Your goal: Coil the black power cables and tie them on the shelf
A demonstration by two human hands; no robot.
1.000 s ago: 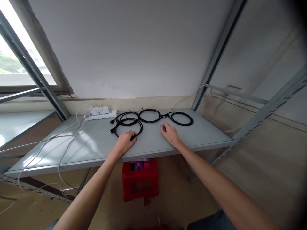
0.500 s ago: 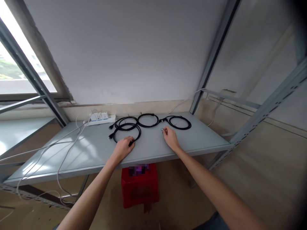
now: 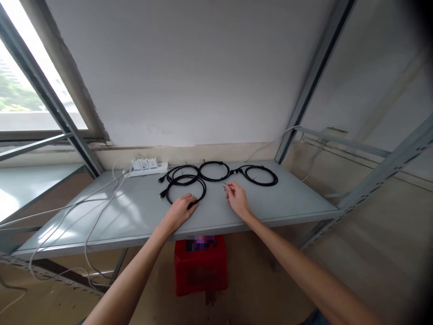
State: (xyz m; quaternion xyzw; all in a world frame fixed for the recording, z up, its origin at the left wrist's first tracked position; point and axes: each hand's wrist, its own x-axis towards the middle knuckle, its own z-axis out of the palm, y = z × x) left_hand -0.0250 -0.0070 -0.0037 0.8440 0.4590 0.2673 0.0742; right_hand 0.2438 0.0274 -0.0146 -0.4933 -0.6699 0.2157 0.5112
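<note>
Several black coiled cables lie on a grey metal shelf (image 3: 135, 212). My left hand (image 3: 181, 208) rests on the near edge of the nearest coil (image 3: 185, 188), fingers closed on its plug end. My right hand (image 3: 237, 198) sits just right of it, fingertips pinching a small black tie ring (image 3: 224, 185). Behind lie a second coil (image 3: 180, 171), a middle coil (image 3: 214, 171) and a right coil (image 3: 260, 175).
A white power strip (image 3: 147, 166) with plugged adapters sits at the shelf's back left, its white cords (image 3: 84, 212) trailing over the front edge. A red plastic stool (image 3: 201, 264) stands under the shelf. Metal uprights (image 3: 313, 79) frame the shelf; a window is at left.
My right hand has shifted slightly left toward the nearest coil, still pinching the small ring. My left hand stays on the coil's plug end. The view has shifted a little.
</note>
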